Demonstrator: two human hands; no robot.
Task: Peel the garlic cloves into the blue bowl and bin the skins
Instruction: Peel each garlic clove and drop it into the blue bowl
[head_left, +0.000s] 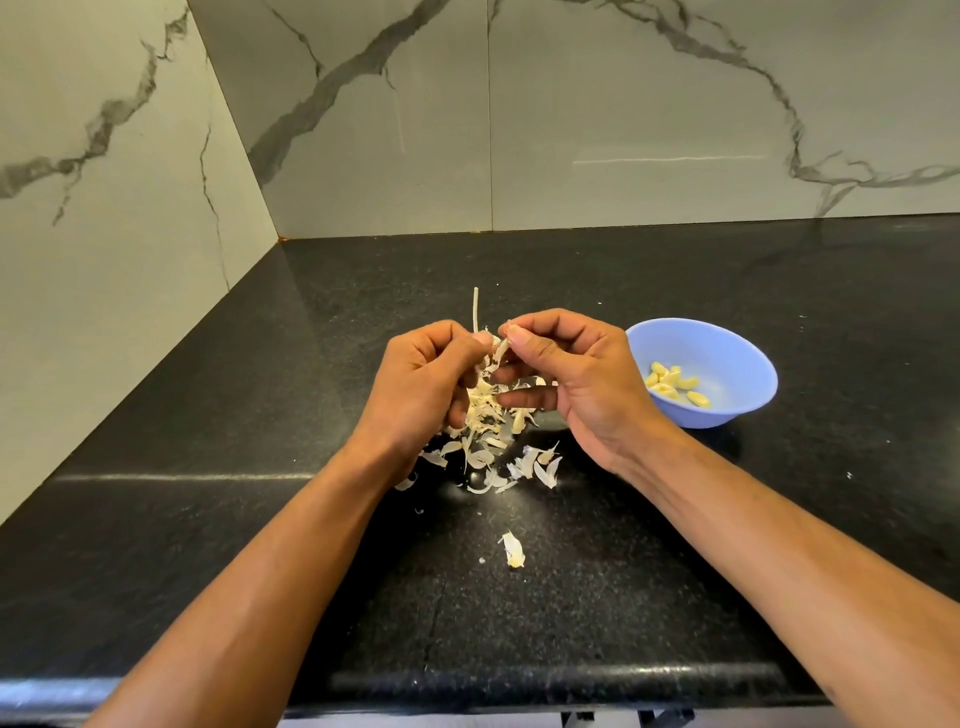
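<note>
Black speckled countertop (208, 519) is stretching back to marble-veined wall tiles (623, 104). Nearest, one loose skin (513, 548) is lying alone; beyond it garlic skins (488, 447) are lying heaped. Above them both hands are working together — the left hand (423, 387) is gripping a stemmed garlic piece (491, 353), the right hand (566, 374) is pinching its skin. Just right, the blue bowl (727, 353) is holding peeled cloves (672, 384).

Two hands meet above the middle of the surface (779, 519), the left hand (426, 384) beside the right hand (566, 374). A heap of skins (493, 452) lies beneath them. The bowl (727, 358) stands right of the heap, with cloves (672, 387) in it. One loose skin (513, 548) lies toward the front edge.
</note>
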